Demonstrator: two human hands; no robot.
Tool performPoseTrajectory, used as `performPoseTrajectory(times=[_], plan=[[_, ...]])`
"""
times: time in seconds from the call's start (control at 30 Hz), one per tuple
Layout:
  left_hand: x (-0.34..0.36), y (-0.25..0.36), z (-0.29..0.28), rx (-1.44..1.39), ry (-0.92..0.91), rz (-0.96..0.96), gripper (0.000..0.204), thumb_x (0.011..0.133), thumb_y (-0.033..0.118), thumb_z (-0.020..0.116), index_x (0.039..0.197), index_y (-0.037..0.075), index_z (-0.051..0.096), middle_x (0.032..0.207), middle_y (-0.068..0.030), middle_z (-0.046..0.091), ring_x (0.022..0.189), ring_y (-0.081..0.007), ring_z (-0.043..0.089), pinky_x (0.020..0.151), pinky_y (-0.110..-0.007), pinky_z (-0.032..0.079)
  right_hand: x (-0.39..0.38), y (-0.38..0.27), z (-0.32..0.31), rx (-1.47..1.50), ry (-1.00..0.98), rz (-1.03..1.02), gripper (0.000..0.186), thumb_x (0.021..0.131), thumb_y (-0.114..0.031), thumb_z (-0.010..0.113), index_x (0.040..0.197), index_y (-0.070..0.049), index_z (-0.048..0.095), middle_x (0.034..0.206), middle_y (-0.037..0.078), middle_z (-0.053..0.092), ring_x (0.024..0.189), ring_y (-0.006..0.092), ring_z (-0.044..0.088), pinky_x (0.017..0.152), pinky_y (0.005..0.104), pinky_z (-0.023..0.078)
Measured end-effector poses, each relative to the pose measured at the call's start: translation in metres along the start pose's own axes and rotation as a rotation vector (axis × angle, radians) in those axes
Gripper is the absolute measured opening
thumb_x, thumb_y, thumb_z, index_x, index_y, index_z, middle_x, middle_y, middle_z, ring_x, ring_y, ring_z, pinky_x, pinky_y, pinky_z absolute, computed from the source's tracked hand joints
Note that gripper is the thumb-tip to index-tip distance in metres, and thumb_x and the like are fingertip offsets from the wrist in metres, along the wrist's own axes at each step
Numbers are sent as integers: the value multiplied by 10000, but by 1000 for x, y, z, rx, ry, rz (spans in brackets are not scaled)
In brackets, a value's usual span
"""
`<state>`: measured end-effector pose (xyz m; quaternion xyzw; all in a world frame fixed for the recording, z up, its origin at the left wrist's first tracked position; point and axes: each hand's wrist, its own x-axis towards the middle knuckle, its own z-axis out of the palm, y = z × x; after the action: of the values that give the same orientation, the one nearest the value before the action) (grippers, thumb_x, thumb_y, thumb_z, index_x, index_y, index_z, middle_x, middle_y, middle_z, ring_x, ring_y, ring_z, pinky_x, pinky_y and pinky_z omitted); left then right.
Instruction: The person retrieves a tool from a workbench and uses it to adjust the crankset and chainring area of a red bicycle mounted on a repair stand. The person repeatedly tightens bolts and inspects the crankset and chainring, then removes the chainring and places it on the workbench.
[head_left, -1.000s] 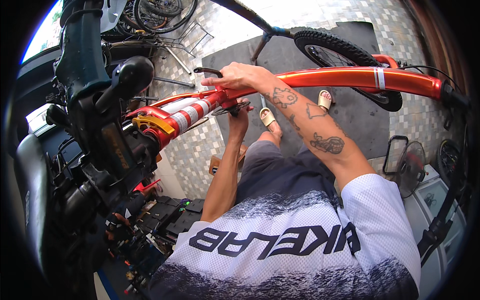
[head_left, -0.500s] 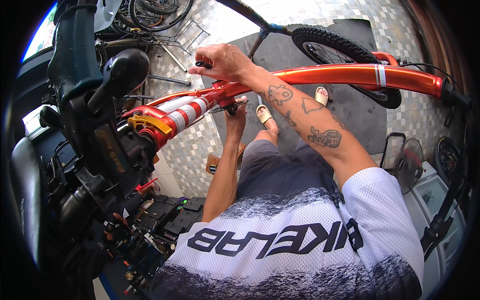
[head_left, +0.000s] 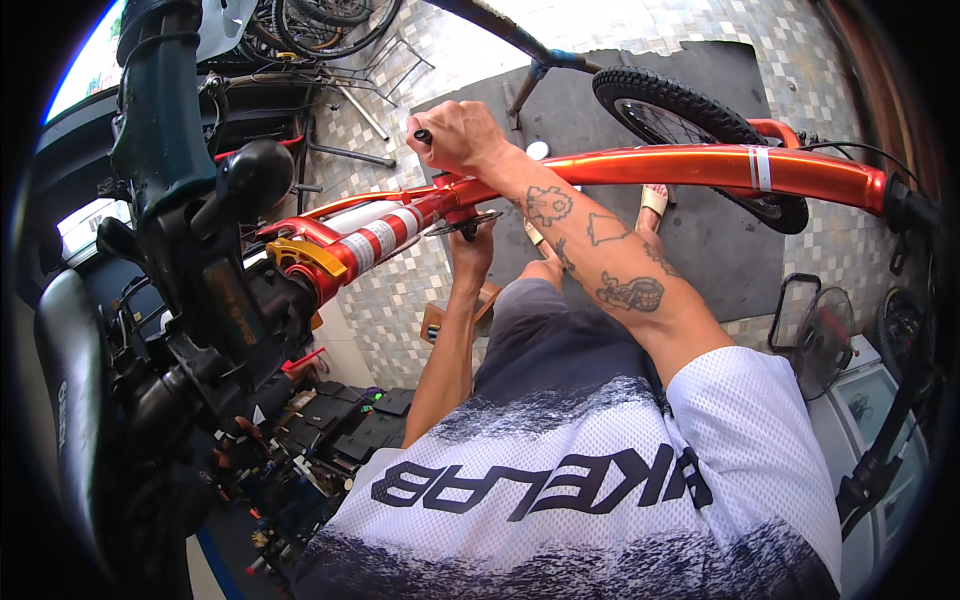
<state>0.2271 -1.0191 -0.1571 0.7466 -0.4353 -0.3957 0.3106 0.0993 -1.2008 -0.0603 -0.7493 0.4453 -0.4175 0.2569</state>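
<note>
A glossy orange-red bicycle frame (head_left: 640, 168) with white stripes runs across in front of me. My right hand (head_left: 460, 138) reaches over it, fingers wrapped round a dark handle (head_left: 423, 136) whose round end pokes out of the fist. The rest of that handle is hidden. Below the frame, my left hand (head_left: 472, 258) is closed at a black part (head_left: 468, 231) beside a thin toothed disc (head_left: 488, 217), which looks like a chainring. Its fingertips are partly covered. A yellow-gold piece (head_left: 308, 254) sits on the frame's left end.
A black clamp stand (head_left: 165, 110) with a knobbed lever (head_left: 255, 183) fills the left side. A knobbly-tyred wheel (head_left: 680, 108) lies beyond the frame. Tools and black boxes (head_left: 340, 415) cover the lower left. A fan (head_left: 825, 335) stands at right, and several bikes are at the back.
My right hand's fingers, looser and partly stretched out before, have closed into a fist round the dark handle. My left hand stays at the chainring. The whole view has shifted slightly.
</note>
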Motion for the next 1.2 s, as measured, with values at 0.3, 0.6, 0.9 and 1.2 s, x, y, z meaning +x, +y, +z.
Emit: performPoseTrajectory(times=[0.3,0.6,0.9,1.2], plan=[[-3,14,10,-169,-2,2,138,962,96,719,1052,34,634,860,-15,649,770,-111,639,695,-284,535,-4,-14,-29,300,-42,-59,575,1019,-594,573,906,-50,719,795,177,714,789,387,701,743,472,554],[-8,52,-38,524,154,421,316,866,145,802,1154,46,718,978,-139,771,861,-291,740,814,-415,559,-17,11,-85,394,-189,298,280,948,-336,732,1028,-70,769,842,172,751,786,369,733,729,442,581],[-77,126,-119,-182,53,-153,291,999,172,732,1183,-42,662,959,-82,717,908,-176,713,807,-326,607,-17,30,-68,-262,-519,204,146,927,-128,643,977,-40,749,855,216,742,832,383,753,719,466,604],[-76,188,-107,224,-207,-46,244,1066,172,598,1170,-24,699,800,-15,675,675,-63,595,585,-232,480,2,50,14,-35,-782,433,248,857,-82,627,1031,-60,801,1072,214,773,988,371,768,871,463,613]])
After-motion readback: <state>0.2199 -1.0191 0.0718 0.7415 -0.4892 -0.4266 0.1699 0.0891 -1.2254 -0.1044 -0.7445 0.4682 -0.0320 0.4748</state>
